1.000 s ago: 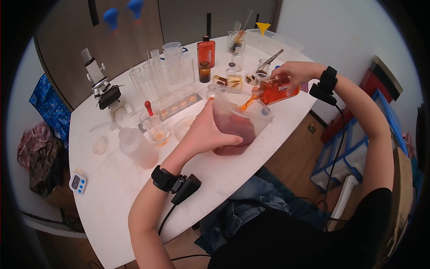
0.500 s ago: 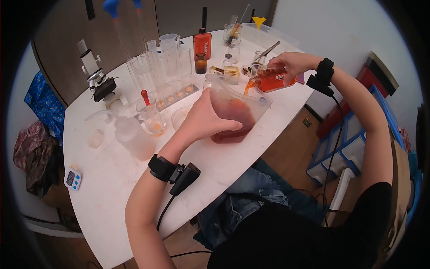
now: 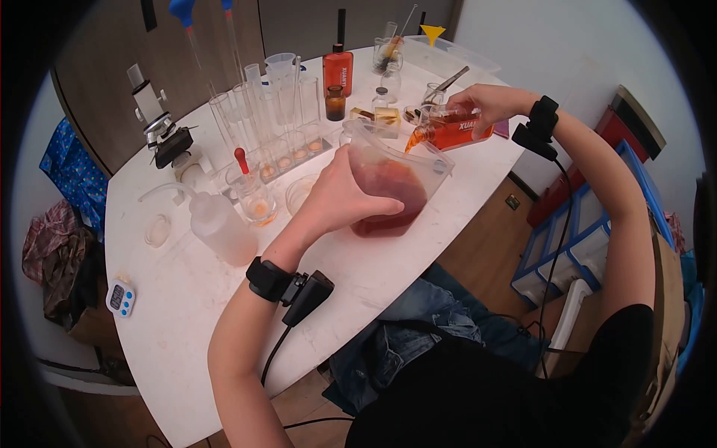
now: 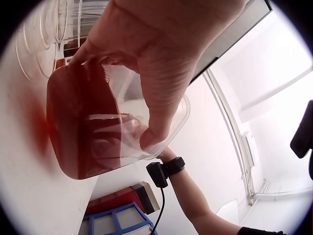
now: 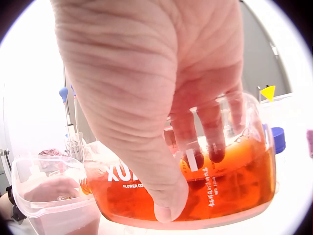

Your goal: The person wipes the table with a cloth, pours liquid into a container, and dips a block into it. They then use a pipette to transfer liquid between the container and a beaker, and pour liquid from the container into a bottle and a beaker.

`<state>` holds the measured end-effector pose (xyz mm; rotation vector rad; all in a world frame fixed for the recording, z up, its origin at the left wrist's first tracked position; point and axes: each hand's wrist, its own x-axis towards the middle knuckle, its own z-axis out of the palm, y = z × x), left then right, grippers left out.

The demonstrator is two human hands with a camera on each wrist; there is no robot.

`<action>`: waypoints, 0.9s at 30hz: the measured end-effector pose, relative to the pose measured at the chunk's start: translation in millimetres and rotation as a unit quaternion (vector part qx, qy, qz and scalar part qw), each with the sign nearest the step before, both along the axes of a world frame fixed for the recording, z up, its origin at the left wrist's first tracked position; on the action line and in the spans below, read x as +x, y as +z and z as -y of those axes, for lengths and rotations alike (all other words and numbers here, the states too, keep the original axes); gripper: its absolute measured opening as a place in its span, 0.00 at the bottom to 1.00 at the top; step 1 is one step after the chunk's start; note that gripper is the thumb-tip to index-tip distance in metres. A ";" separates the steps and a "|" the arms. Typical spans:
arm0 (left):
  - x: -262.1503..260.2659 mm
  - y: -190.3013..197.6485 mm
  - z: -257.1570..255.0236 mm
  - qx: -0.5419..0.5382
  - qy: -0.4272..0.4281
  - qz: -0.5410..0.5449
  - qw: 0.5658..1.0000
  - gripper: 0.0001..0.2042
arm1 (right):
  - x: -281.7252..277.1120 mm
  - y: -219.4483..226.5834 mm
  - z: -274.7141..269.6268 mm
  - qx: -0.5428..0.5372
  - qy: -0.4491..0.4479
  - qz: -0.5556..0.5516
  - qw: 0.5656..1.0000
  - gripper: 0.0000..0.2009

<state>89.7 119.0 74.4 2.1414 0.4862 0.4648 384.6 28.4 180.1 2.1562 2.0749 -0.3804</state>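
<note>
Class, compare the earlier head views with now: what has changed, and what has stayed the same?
The translucent container seems shifted slightly away from the person, and the visible orange stream looks shorter. Nothing was taken hold of or let go: the left hand still grips the container, the right hand the tilted bottle, which is still pouring.

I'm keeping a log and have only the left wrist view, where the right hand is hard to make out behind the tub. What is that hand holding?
Observer: The right hand grips a clear bottle with white lettering.
Operator: Is anything coming out of it?
Observer: Yes, the head view shows orange liquid at its mouth, over the tub.
Operator: My log needs times. Is there a timer around?
Observer: Yes, a white timer with blue buttons sits near the table's edge, at the left of the head view.
</note>
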 end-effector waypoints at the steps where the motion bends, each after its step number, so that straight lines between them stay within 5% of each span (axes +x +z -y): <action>1: 0.6 -1.3 0.3 0.005 0.003 0.008 1.000 0.49 | -0.7 0.4 0.0 -0.001 0.000 0.008 1.000 0.27; 27: 1.1 -2.9 -0.6 0.003 -0.006 0.010 1.000 0.49 | -10.0 10.0 -0.2 0.007 0.039 0.061 0.997 0.27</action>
